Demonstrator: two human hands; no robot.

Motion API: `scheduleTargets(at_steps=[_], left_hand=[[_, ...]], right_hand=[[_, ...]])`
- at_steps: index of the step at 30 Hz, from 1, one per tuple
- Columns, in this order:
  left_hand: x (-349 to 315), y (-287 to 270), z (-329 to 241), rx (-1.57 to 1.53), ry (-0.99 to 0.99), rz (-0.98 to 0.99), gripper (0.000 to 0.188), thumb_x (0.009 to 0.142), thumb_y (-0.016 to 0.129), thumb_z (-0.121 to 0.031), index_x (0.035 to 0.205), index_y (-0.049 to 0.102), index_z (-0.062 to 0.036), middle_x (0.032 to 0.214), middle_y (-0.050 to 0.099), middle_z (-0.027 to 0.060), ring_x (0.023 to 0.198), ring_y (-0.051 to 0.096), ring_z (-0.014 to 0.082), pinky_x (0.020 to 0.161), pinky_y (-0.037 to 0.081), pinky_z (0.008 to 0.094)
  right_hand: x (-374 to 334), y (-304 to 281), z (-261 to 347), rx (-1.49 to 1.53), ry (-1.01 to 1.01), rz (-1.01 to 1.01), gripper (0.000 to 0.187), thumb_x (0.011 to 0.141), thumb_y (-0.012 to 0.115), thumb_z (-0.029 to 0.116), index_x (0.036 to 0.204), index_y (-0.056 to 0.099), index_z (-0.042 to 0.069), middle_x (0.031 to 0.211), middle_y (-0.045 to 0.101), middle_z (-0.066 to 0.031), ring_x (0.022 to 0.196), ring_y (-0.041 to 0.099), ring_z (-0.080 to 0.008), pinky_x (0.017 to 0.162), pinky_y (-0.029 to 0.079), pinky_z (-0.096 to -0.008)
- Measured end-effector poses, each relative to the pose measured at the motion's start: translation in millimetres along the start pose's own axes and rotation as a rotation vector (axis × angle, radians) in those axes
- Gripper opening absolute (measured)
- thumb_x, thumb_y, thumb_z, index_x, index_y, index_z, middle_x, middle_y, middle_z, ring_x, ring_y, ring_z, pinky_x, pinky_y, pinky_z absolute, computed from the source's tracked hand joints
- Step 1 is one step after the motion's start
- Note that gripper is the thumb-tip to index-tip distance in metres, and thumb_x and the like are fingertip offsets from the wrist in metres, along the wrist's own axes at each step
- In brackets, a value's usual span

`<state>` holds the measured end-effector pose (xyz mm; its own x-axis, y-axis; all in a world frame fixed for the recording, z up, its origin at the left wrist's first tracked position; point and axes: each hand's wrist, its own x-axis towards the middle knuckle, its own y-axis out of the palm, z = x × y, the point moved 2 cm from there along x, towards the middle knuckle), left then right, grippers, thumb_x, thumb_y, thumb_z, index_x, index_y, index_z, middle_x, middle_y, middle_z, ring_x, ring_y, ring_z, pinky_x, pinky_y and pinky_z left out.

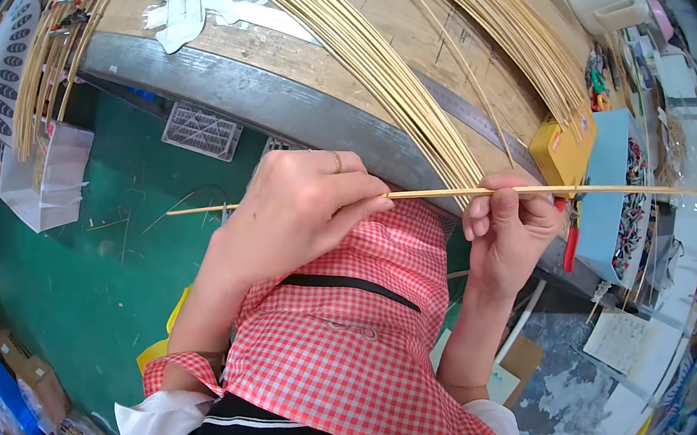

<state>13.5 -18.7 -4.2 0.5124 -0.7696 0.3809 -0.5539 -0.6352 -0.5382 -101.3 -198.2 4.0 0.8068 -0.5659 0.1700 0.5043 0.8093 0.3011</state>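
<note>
A long thin bamboo strip runs nearly level in front of my chest. My left hand, with a ring on one finger, is closed around it, thumb and forefinger pinching near the middle. A small grey metal piece shows at the far side of this hand; most of it is hidden, so I cannot tell what it is. My right hand pinches the strip between thumb and fingers, and the strip's right end sticks out well past it. Just beyond the hands, a bundle of bamboo strips lies over the table's edge.
The wooden table has a metal front edge. On it lie a second strip bundle, a steel ruler and white paper templates. A yellow box, a red-handled tool and a blue box stand right.
</note>
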Motion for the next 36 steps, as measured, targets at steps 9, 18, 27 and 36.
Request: scheduleTargets(at_steps=[9, 18, 27, 36], left_hand=[[5, 13, -2, -0.613, -0.289, 0.135, 0.011, 0.083, 0.062, -0.007, 0.086, 0.067, 0.0029, 0.066, 0.061, 0.01, 0.056, 0.06, 0.0167, 0.052, 0.045, 0.0286], [1, 15, 16, -0.497, -0.198, -0.018, 0.014, 0.085, 0.06, -0.006, 0.08, 0.068, 0.0037, 0.061, 0.06, 0.0074, 0.053, 0.053, 0.0121, 0.049, 0.04, 0.0258], [-7, -13, 41, -0.483, -0.373, -0.184, 0.016, 0.087, 0.059, -0.008, 0.08, 0.067, 0.0042, 0.069, 0.061, 0.0041, 0.056, 0.047, 0.0058, 0.048, 0.035, 0.0211], [-6, -9, 39, -0.418, -0.366, -0.166, 0.016, 0.088, 0.059, -0.008, 0.081, 0.067, 0.0047, 0.072, 0.063, 0.004, 0.056, 0.048, 0.0061, 0.049, 0.036, 0.0208]], right_hand=[[-6, 11, -6, -0.129, -0.06, 0.119, 0.01, 0.077, 0.063, -0.01, 0.085, 0.067, -0.007, 0.068, 0.063, -0.0146, 0.052, 0.056, -0.0126, 0.045, 0.044, -0.0208], [13, -72, 42, -0.796, -0.263, -0.024, 0.023, 0.092, 0.048, 0.007, 0.104, 0.063, -0.006, 0.094, 0.066, -0.0169, 0.072, 0.062, -0.0178, 0.065, 0.051, -0.0289], [25, -392, 138, -1.695, 0.291, -0.361, 0.033, 0.087, 0.063, 0.017, 0.108, 0.063, -0.008, 0.089, 0.069, -0.0123, 0.08, 0.062, -0.014, 0.07, 0.048, -0.0271], [22, -411, 131, -1.701, -0.105, -0.595, 0.03, 0.088, 0.064, 0.023, 0.101, 0.068, -0.004, 0.078, 0.069, -0.0094, 0.066, 0.057, -0.0099, 0.059, 0.045, -0.0266]])
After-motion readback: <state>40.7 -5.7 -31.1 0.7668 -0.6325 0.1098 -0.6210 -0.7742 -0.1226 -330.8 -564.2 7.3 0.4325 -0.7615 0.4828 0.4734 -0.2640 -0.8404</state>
